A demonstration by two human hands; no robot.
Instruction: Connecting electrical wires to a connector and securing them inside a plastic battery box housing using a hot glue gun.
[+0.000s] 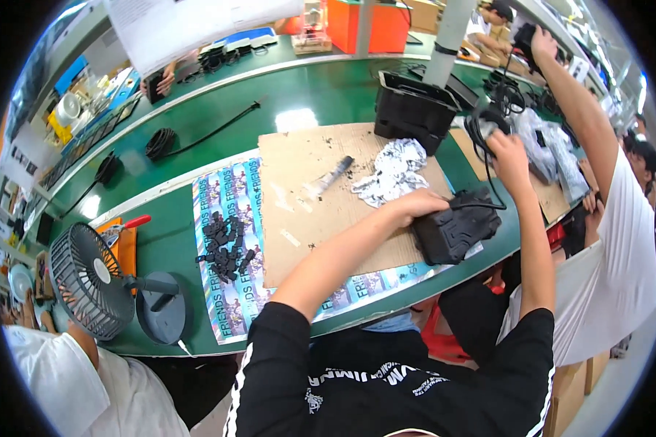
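Observation:
My left hand (pixel 419 204) presses down on a flat black plastic unit (pixel 455 227) lying at the right end of a brown cardboard sheet (pixel 321 211). My right hand (pixel 506 149) is raised above it and grips a black cable (pixel 485 124) that runs down to the unit. A crumpled silvery cloth (pixel 392 172) lies just left of my hands. A small grey brush (pixel 329 177) rests further left on the cardboard.
A heap of several small black parts (pixel 226 246) lies on a printed sheet (pixel 229 218). A black desk fan (pixel 102 280) stands at the left. A black crate (pixel 412 109) sits behind the cardboard. A person in a white shirt (pixel 612 240) reaches up at my right.

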